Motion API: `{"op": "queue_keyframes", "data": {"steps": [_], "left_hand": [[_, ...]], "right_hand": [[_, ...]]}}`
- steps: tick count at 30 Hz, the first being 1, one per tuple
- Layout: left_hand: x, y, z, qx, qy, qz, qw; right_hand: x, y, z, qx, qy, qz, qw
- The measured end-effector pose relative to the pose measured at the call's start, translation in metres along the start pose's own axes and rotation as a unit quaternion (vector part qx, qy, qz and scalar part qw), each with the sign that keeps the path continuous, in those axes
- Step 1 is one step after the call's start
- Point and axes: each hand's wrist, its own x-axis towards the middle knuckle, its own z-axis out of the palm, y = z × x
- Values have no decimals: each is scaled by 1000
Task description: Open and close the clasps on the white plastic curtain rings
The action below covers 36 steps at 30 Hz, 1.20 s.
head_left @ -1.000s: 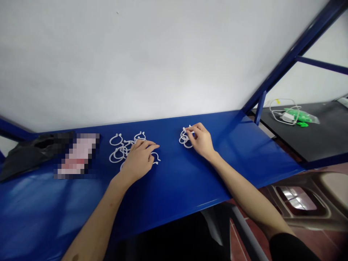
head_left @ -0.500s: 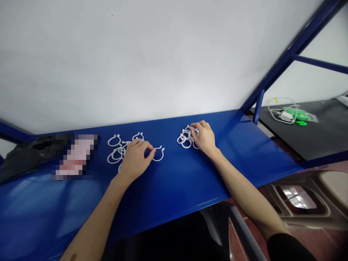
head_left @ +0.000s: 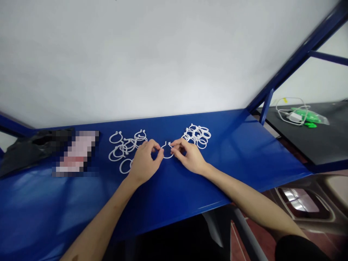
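Clock: we centre it on the white ring (head_left: 168, 157) in our fingers, twelve toward the pale wall (head_left: 163, 61).
Held ring: between our two hands, over the blue shelf (head_left: 168, 192); its knobbed ends stand at twelve with a small gap between them. We cannot tell whether it touches the shelf.
Left hand (head_left: 146, 159): at nine, thumb and forefinger clamped on the ring's left side.
Right hand (head_left: 190, 156): at three, thumb and forefinger clamped on the ring's right side.
Left pile (head_left: 124, 148): at nine, loosely overlapping white rings, partly hidden behind our left hand.
Right pile (head_left: 197, 135): at two, just beside our right hand, more white rings heaped closer together.
Pixelated item (head_left: 77, 152): at nine, past the left pile, pink and dark, its details masked.
Black bag (head_left: 27, 150): farther out at nine, crumpled, next to the pixelated item.
Black surface (head_left: 301, 145): at three, well apart, bearing a white cable (head_left: 295, 116) and a green item (head_left: 311, 116).
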Motion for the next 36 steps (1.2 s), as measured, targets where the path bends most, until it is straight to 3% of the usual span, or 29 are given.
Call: {"op": "queue_keyframes", "data": {"steps": [4, 8, 14, 26, 36], "left_hand": [[3, 2, -5, -115, -81, -56, 988], [4, 4, -9, -150, -108, -64, 981], [1, 6, -7, -158, -114, -46, 980], [-8, 5, 7, -89, -59, 40, 993], [-11, 2, 14, -45, -49, 95, 993]], "right_hand": [[0, 1, -4, -36, 17, -28, 999], [0, -1, -6, -77, 11, -76, 994], [0, 0, -6, -81, 12, -132, 988], [-9, 6, -6, -149, -38, -175, 972], [-8, 10, -3, -201, -38, -197, 959]]}}
